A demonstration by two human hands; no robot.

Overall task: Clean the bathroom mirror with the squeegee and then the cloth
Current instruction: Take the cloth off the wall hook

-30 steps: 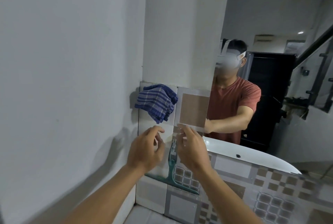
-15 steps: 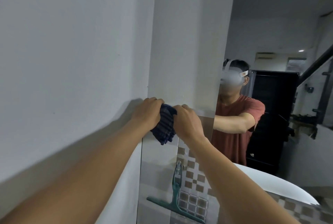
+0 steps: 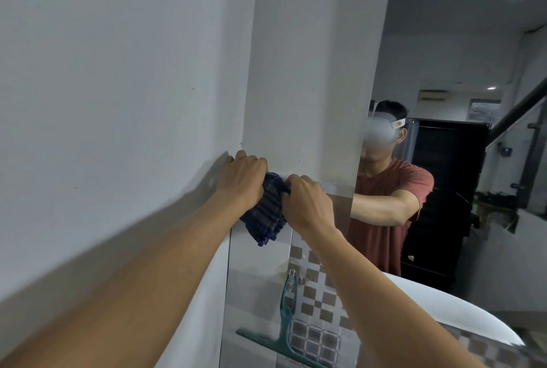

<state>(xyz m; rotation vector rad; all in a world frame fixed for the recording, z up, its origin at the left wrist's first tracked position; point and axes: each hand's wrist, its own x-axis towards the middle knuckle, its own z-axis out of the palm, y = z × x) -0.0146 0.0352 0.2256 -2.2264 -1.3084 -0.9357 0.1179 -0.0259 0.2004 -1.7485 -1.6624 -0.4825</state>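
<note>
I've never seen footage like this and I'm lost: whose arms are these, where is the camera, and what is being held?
There is no machine here. The camera sits on a person's head and looks forward and down, so the two bare arms reaching into the picture are that person's own. The figure in the red shirt on the right is their reflection in the mirror.

The left hand and the right hand both grip a dark blue checked cloth, bunched up against the wall where the white paint meets the tiles. A green squeegee hangs untouched from a hook on the tiled wall below the hands. The white curved edge at the lower right looks like a basin or tub, though I cannot tell which.
</note>
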